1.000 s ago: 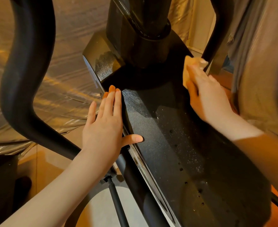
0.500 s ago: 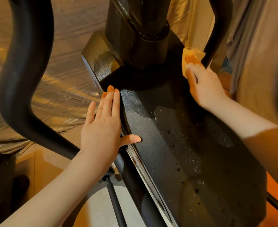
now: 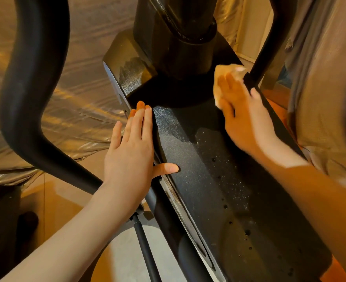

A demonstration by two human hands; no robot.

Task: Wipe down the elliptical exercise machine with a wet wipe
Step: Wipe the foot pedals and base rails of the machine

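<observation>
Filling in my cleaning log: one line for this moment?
left hand flat on housing edge | right hand presses wet wipe beside column

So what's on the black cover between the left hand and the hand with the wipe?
In the head view, only bare speckled cover lies between the left hand and the right hand pressing the wet wipe; nothing sits there.

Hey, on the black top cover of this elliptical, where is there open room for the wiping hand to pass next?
Open: the cover strip between the left hand and right hand, running toward the camera. Crowded: the far end, where the column rises and the wipe sits against the right handlebar.
</observation>
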